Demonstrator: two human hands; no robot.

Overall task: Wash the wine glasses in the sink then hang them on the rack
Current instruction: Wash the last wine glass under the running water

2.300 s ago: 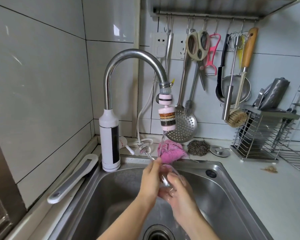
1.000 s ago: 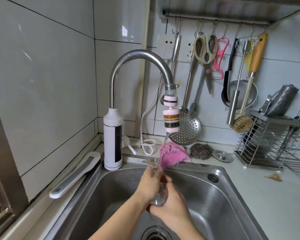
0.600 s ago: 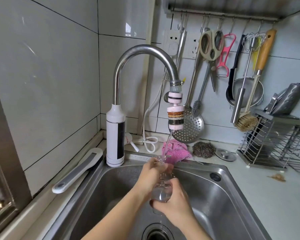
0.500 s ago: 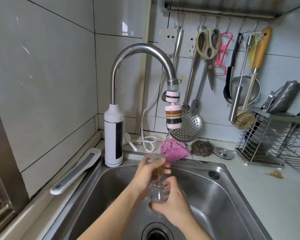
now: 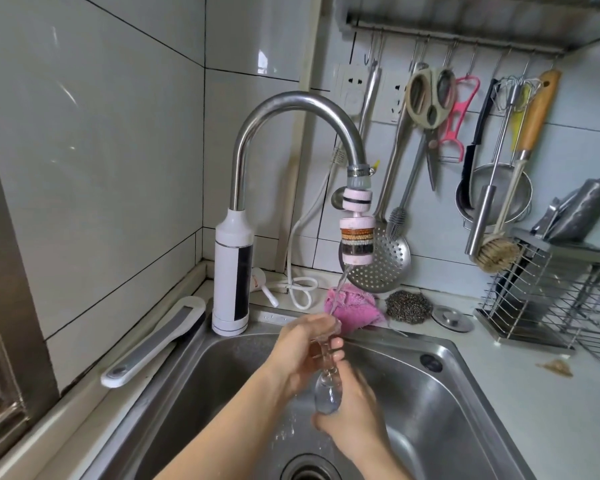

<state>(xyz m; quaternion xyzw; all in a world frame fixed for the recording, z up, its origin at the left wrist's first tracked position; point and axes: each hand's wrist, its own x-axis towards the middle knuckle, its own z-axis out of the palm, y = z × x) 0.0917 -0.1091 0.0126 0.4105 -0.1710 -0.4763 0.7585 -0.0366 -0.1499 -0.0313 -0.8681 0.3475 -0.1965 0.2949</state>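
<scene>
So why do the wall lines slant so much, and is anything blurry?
Head view: the wide lens splays straight lines toward the edges; light leaves glare streaks on the tiles; the right hand is smeared at the fingers by motion; the clear glass is hard to trace against the sink.

Wine glass (image 5: 327, 393): clear, wet, upended, foot uppermost, bowl lowest, near upright. Foot sits under thin water stream (image 5: 340, 284), wrapped by left hand (image 5: 300, 353) fingers. Bowl cupped in right hand (image 5: 355, 410). Glass held over steel sink (image 5: 430, 396) basin, above drain, clear of the bottom.
</scene>
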